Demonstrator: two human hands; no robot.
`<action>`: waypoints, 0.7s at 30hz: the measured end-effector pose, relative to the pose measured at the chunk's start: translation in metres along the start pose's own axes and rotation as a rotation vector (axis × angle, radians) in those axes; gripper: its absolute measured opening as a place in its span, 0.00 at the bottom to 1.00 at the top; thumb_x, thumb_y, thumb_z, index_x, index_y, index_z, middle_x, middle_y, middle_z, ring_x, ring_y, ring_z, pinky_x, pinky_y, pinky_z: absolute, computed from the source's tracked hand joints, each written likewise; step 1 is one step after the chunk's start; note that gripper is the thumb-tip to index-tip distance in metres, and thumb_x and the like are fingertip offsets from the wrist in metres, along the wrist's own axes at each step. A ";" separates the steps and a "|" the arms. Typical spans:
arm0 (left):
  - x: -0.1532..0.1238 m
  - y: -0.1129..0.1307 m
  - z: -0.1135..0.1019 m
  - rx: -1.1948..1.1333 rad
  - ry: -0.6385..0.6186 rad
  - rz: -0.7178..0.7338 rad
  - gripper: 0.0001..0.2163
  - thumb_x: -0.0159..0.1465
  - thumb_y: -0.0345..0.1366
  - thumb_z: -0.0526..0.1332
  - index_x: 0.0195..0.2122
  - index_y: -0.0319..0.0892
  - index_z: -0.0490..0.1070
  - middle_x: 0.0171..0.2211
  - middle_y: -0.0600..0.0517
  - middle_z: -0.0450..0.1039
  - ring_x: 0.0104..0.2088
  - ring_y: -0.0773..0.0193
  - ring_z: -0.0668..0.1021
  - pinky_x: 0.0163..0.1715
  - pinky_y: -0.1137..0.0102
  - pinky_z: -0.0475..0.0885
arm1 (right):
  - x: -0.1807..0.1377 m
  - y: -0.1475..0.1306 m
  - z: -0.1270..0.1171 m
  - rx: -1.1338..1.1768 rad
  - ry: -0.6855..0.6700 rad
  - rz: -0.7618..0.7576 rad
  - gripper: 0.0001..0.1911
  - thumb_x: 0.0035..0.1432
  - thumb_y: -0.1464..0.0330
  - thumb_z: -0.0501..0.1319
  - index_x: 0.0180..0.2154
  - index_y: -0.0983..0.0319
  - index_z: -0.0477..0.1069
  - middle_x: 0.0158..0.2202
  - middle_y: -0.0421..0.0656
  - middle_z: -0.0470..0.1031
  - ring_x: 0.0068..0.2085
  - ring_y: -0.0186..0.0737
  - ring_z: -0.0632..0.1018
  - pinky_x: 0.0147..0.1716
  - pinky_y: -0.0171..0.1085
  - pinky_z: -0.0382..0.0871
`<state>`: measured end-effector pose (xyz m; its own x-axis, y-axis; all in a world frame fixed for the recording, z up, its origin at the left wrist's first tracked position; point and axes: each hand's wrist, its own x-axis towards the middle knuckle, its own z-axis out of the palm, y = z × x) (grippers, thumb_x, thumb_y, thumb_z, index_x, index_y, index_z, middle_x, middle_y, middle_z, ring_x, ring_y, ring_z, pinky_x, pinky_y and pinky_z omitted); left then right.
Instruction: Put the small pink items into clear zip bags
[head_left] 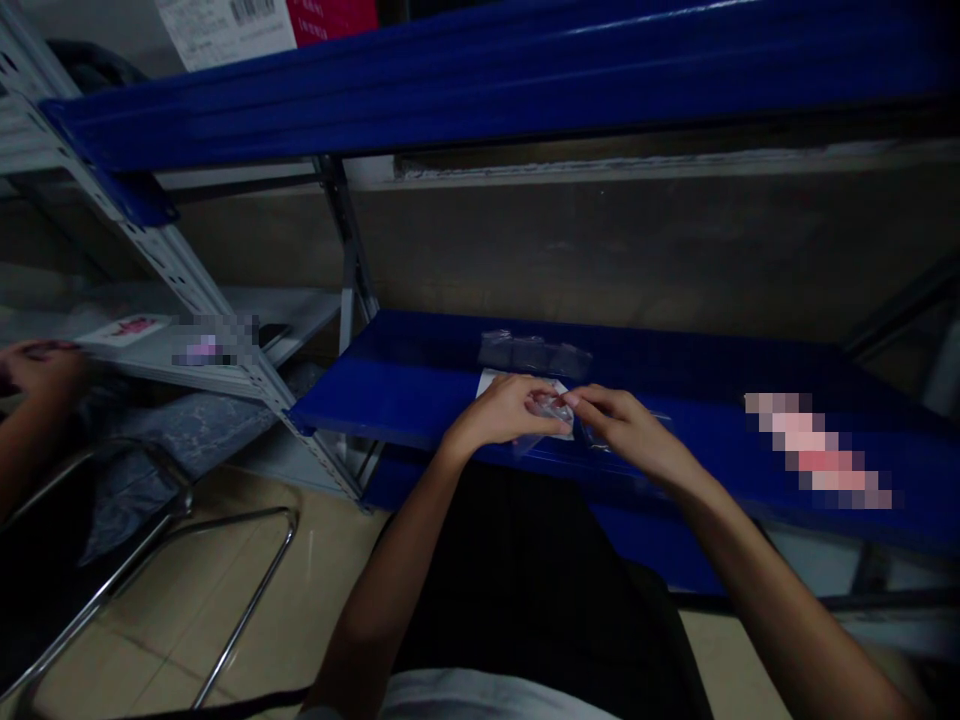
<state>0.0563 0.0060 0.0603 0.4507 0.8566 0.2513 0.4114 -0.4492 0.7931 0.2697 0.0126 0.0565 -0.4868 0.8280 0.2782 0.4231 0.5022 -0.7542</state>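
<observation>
My left hand (502, 408) is closed round a small crumpled piece of clear plastic (553, 408) that looks like a little bag. Thumb and fingers of my right hand (626, 425) pinch at the right side of that same plastic. What lies inside it, if anything, is too small to make out. Under my hands a white card (486, 380) shows at its edges on the blue shelf (427, 375). Just behind it rest several clear plastic pieces (529, 352). More clear plastic (595, 434) lies beside and partly beneath my right hand.
A blurred pinkish patch (817, 450) covers something on the shelf's right. Above runs a blue beam (480, 90), with a white and red box (232, 30) over it. At left are a metal upright (187, 270), a co-worker's hand (45, 368) and a metal-framed chair (247, 600).
</observation>
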 end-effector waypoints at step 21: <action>0.008 -0.008 -0.008 -0.253 0.217 -0.038 0.09 0.62 0.37 0.68 0.40 0.38 0.78 0.34 0.49 0.80 0.33 0.66 0.80 0.35 0.72 0.74 | -0.005 -0.012 -0.002 0.180 0.175 0.066 0.17 0.60 0.54 0.66 0.44 0.59 0.76 0.35 0.45 0.81 0.31 0.42 0.78 0.27 0.37 0.69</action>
<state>0.0506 0.0183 0.0603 0.2485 0.9177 0.3100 0.2026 -0.3622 0.9098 0.2688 0.0029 0.0654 -0.3162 0.8961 0.3116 0.2994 0.4059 -0.8635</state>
